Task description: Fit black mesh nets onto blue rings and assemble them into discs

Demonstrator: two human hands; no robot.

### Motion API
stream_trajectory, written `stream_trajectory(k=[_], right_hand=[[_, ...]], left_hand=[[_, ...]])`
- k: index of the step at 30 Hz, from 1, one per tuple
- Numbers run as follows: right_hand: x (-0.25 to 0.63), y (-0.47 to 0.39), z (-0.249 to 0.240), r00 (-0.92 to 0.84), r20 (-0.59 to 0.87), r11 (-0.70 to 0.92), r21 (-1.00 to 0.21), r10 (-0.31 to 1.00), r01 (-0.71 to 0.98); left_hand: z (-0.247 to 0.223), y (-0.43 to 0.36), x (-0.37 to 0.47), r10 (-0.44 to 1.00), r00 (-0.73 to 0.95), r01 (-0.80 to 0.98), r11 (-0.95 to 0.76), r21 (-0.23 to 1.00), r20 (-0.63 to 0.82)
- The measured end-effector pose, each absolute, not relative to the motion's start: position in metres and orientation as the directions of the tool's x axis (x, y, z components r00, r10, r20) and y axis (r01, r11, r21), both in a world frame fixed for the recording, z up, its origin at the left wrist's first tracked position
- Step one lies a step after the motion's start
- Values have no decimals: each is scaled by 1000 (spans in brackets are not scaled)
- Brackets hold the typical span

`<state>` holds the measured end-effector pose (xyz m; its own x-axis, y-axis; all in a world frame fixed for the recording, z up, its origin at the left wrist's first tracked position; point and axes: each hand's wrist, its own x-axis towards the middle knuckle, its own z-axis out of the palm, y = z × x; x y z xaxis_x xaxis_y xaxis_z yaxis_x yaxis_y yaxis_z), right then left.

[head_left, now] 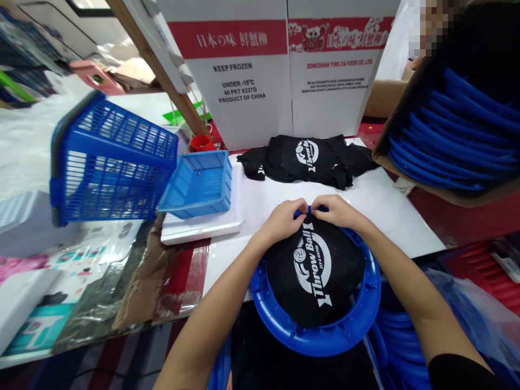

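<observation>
A blue plastic ring (317, 342) rests against the near edge of the white table, tilted toward me. Inside it lies a black mesh net (284, 271) printed "Throw Ball". My left hand (286, 218) pinches the ring's far rim together with the net's edge. Close beside it, my right hand (337, 210) pinches the same rim, its thumb and fingers pressed together. A small blue piece of the rim shows between the two hands. Past my hands, several more black printed nets (284, 160) lie piled on the table.
Blue rings fill a cardboard box (447, 197) at the right. White cartons (252, 119) stand behind the nets. Left of them are a shallow blue bin (195, 187) on a white foam slab (203, 232) and a blue basket (101, 179) on its side. More blue rings (398, 346) are stacked below right.
</observation>
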<state>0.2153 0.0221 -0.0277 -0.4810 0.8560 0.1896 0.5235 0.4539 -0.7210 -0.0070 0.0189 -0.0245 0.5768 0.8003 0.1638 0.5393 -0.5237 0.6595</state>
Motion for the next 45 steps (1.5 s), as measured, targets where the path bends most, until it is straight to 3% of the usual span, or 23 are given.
stream_trajectory(k=[12,18,22,25,29,33,35,39,45], right_hand=[[208,19,-29,-416,172,424,-628,893,652],[214,22,-24,-467,99,399,-689,879,605],[234,23,-19,-465,60,361,-720,883,593],[251,25,-18,-370,103,347,-636,923,689],[263,25,-18,-246,165,295,-466,955,834],[257,26,-25,-404,299,497,-388,864,776],[253,28,-30,-493,303,578,-398,816,712],[252,31,-40,-524,173,536,-480,834,694],[250,27,-37,-519,80,469,-559,851,684]], left_hand=[[-24,26,-8,766,627,523,-549,651,142],[-21,24,-13,744,655,520,-569,638,130],[-12,22,-24,679,707,451,-649,613,200],[-7,20,-28,616,747,412,-725,551,251],[-13,17,-23,598,788,520,-775,359,150],[-22,10,-16,612,785,576,-778,250,94],[-23,5,-14,629,774,604,-767,217,69],[-19,1,-10,641,768,630,-757,173,6],[-16,11,-15,654,752,629,-750,203,85]])
